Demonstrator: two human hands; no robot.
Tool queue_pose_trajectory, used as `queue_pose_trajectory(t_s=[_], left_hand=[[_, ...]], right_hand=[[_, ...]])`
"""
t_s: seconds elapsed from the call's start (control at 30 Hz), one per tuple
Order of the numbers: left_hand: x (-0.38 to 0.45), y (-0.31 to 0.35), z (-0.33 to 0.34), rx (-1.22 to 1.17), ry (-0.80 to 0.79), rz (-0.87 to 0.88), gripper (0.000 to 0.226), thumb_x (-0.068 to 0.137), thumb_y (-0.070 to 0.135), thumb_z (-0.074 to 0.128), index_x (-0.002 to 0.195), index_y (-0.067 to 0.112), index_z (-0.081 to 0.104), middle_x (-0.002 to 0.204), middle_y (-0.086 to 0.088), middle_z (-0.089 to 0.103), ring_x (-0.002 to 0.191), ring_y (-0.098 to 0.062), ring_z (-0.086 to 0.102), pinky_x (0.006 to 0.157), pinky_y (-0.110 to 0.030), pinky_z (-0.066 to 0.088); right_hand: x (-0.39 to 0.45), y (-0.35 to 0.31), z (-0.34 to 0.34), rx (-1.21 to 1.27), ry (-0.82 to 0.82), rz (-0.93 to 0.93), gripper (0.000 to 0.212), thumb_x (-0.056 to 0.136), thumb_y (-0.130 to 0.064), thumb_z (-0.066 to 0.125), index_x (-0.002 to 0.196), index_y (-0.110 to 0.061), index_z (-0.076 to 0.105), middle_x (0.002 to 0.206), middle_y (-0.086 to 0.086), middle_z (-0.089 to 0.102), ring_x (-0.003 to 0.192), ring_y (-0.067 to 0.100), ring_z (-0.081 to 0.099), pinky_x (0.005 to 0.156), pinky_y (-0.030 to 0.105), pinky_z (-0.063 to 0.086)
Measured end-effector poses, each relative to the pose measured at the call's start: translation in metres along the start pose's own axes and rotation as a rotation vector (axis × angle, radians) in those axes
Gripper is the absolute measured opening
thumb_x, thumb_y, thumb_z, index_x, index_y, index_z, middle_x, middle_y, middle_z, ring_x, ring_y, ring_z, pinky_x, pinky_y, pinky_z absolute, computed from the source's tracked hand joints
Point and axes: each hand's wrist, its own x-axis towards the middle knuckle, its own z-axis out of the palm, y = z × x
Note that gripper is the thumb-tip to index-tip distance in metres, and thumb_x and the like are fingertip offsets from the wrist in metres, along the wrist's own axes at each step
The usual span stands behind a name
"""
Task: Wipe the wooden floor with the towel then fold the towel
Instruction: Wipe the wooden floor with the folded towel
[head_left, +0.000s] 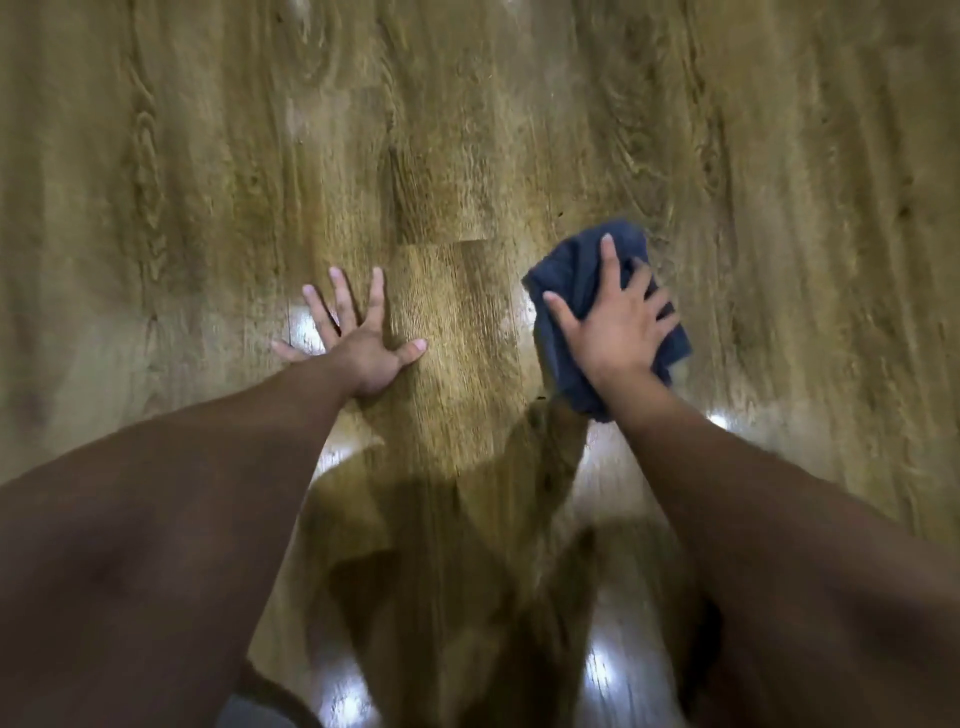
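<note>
Right hand (615, 332) presses the bunched towel (582, 275) on the floor (467, 156), fingers spread; left hand (358, 348) rests flat, splayed.

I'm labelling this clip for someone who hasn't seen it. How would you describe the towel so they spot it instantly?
Start from the wooden floor that fills the view, then follow the person's right arm to the right hand. The towel is the bunched cloth pressed flat under that spread palm. It is dark blue, the only fabric there; the left hand rests on bare boards.
</note>
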Motion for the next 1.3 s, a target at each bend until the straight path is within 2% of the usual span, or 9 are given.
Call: queue_pose_trajectory(t_s=[0.2,0.47,0.63,0.7,0.8,0.9,1.07,1.2,1.3], left_hand=[[0.0,0.0,-0.004,0.009,-0.053,-0.017,0.102,0.085,0.079,0.045,0.133,0.056,-0.042,0.133,0.012,-0.064,0.126,-0.025,-0.056,0.096,-0.083,-0.015],[0.003,-0.002,-0.002,0.02,-0.057,-0.013,0.101,0.082,0.082,0.043,0.129,0.059,-0.044,0.127,0.015,-0.067,0.122,-0.024,-0.057,0.095,-0.084,-0.014],[0.004,-0.004,-0.001,0.012,-0.046,-0.003,0.101,0.083,0.081,0.045,0.13,0.06,-0.042,0.13,0.015,-0.065,0.124,-0.024,-0.057,0.094,-0.083,-0.015],[0.003,-0.003,-0.001,0.011,-0.043,0.001,0.101,0.083,0.081,0.045,0.13,0.06,-0.042,0.133,0.014,-0.064,0.126,-0.025,-0.056,0.094,-0.084,-0.014],[0.003,-0.002,-0.001,0.003,-0.046,0.004,0.102,0.083,0.081,0.046,0.129,0.06,-0.043,0.131,0.015,-0.065,0.126,-0.025,-0.057,0.094,-0.084,-0.015],[0.003,-0.002,-0.002,0.006,-0.053,-0.008,0.103,0.083,0.08,0.046,0.13,0.058,-0.043,0.128,0.015,-0.067,0.123,-0.024,-0.058,0.094,-0.083,-0.016],[0.005,-0.004,-0.003,-0.004,-0.067,0.004,0.104,0.084,0.079,0.046,0.129,0.057,-0.045,0.127,0.013,-0.068,0.121,-0.025,-0.06,0.091,-0.083,-0.017],[0.006,-0.004,-0.004,-0.026,-0.081,0.004,0.104,0.084,0.079,0.047,0.126,0.059,-0.046,0.126,0.014,-0.068,0.121,-0.026,-0.06,0.09,-0.083,-0.019],[0.007,-0.005,-0.003,-0.013,-0.077,-0.001,0.104,0.083,0.08,0.046,0.124,0.06,-0.047,0.126,0.014,-0.068,0.122,-0.027,-0.06,0.09,-0.083,-0.018]], right_hand=[[-0.039,-0.009,0.003,-0.036,0.019,-0.12,0.104,0.08,-0.09,0.035,0.16,-0.031,0.007,0.16,0.018,0.029,0.117,0.05,0.048,0.09,0.065,0.04],[-0.215,0.004,0.036,0.005,-0.119,-0.518,0.098,0.077,-0.079,0.054,0.158,-0.036,0.02,0.163,0.012,0.026,0.12,0.046,0.053,0.092,0.058,0.046],[-0.202,0.024,0.035,-0.058,-0.106,-0.574,0.094,0.076,-0.085,0.05,0.155,-0.042,0.025,0.165,0.008,0.023,0.14,0.05,0.028,0.1,0.068,0.03],[-0.182,0.027,0.03,-0.072,-0.113,-0.605,0.089,0.08,-0.085,0.046,0.155,-0.04,0.029,0.164,0.009,0.025,0.142,0.053,0.026,0.104,0.071,0.027],[-0.137,0.036,0.014,-0.075,-0.119,-0.511,0.087,0.085,-0.083,0.042,0.156,-0.035,0.03,0.162,0.009,0.031,0.141,0.05,0.031,0.106,0.068,0.032],[-0.066,0.04,-0.002,-0.077,-0.117,-0.233,0.09,0.086,-0.084,0.035,0.158,-0.036,0.009,0.165,0.008,0.02,0.144,0.045,0.028,0.11,0.064,0.03],[0.045,0.022,-0.02,0.16,-0.049,0.177,0.101,0.083,-0.079,0.049,0.159,-0.031,0.005,0.164,0.015,0.016,0.139,0.053,0.029,0.11,0.068,0.025],[0.036,-0.001,-0.012,0.078,-0.065,0.155,0.129,0.064,-0.097,0.047,0.159,-0.027,-0.006,0.166,0.017,0.007,0.142,0.055,0.021,0.11,0.07,0.022],[0.005,-0.002,-0.004,0.015,-0.025,0.004,0.121,0.071,-0.086,0.054,0.159,-0.027,-0.004,0.164,0.019,0.014,0.137,0.054,0.031,0.105,0.069,0.031]])
